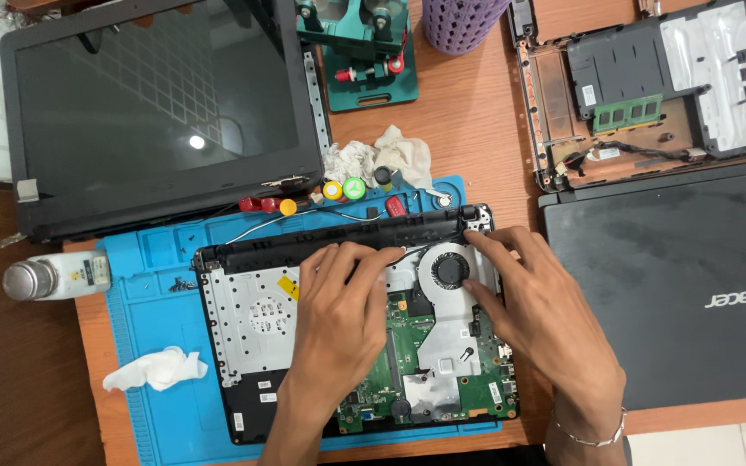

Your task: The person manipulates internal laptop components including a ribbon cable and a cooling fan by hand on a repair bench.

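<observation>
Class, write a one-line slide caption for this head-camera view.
Both hands, left hand and right hand, rest on an opened laptop base.

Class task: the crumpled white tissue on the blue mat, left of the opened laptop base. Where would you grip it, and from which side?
Pinch the crumpled white tissue from above at its raised, bunched middle. It lies loose on the blue mat, with open mat around it.

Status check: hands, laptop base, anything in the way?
Both hands: left hand, right hand on opened laptop base, near fan. Thin cable under left fingertips. Nothing blocking.
</observation>
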